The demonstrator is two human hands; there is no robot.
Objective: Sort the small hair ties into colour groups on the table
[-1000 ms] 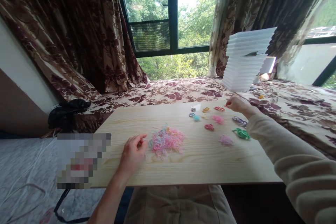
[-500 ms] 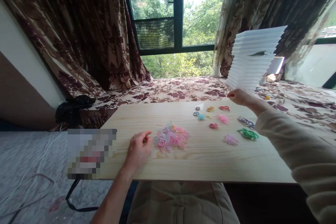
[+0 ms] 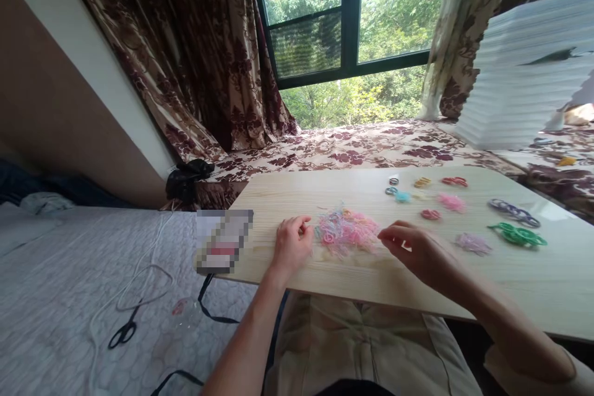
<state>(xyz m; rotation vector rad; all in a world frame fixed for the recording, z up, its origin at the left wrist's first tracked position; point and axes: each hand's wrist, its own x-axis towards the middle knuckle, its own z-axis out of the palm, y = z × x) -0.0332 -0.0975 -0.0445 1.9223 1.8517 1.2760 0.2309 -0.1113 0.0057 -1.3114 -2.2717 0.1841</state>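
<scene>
A tangled pile of thin pastel strands (image 3: 347, 232), mostly pink and light blue, lies on the wooden board. Just left of it my left hand (image 3: 294, 242) rests on the board with its fingers curled together; what they hold, if anything, is hidden. My right hand (image 3: 408, 247) is at the pile's right edge, thumb and fingertips pinched, with nothing I can make out between them. Farther right are small sorted groups: a pink tuft (image 3: 451, 202), a lilac tuft (image 3: 473, 244), a blue tuft (image 3: 401, 197), red bands (image 3: 454, 181), green bands (image 3: 517, 234) and purple bands (image 3: 514, 212).
A blurred-out flat object (image 3: 225, 241) lies on the board's left end. Black scissors (image 3: 123, 334) and a white cable are on the bedding at the left. A white ridged block (image 3: 520, 74) stands behind the board at the right, beside the window.
My right hand has come down from beside the white block to the pile's right edge. The view has turned left, so things appear farther right. My left hand stays beside the pile.
</scene>
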